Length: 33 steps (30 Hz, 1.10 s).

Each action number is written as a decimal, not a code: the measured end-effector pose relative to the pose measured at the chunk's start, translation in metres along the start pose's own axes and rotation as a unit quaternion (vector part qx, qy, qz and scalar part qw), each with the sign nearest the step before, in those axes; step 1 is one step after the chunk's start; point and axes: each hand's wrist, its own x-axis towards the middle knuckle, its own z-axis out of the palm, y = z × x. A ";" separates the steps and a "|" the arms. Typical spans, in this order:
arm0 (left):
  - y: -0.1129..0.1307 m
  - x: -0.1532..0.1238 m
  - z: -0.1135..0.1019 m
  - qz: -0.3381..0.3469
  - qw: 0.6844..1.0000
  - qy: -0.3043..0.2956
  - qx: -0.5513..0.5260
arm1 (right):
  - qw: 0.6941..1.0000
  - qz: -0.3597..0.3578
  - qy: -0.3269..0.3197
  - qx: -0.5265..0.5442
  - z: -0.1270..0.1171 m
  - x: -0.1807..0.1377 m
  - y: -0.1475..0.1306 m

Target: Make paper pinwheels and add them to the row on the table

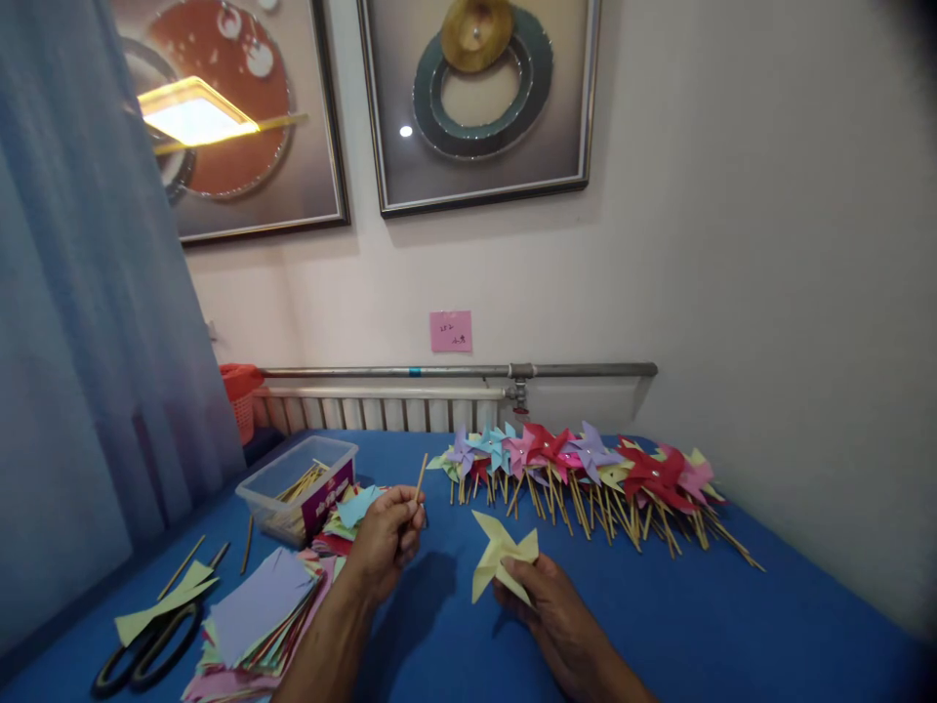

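My left hand (387,537) is closed around a thin wooden stick (422,475), whose tip points up above the fingers. To its right, my right hand (538,591) pinches a pale yellow paper pinwheel (498,552) between thumb and fingers, with its blades facing up. Stick and pinwheel are apart. Behind my left hand lie cut sheets in several colours, a light blue paper piece (358,506) on top. Nearer to me, left of my forearm, is a thick stack of coloured paper (260,600) topped with a lilac sheet.
Finished pinwheels on sticks (586,469) lie in a long row at the back right. A clear plastic box (274,488) with sticks stands at the left. Black-handled scissors (165,640) lie front left under yellow paper scraps (168,600). A blue curtain (95,293) hangs at the left edge.
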 end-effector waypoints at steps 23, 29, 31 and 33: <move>-0.021 -0.024 0.017 0.156 0.795 0.009 0.586 | 1.000 0.002 0.014 0.006 -0.005 0.007 0.002; -0.028 -0.020 0.017 0.092 0.828 0.009 0.553 | 1.000 0.000 0.009 -0.003 -0.002 0.006 0.001; -0.029 -0.020 0.018 0.084 0.832 0.011 0.548 | 1.000 -0.002 0.009 -0.003 -0.002 0.005 0.001; -0.028 -0.020 0.019 0.085 0.830 0.011 0.550 | 1.000 -0.001 0.008 -0.004 -0.002 0.005 0.001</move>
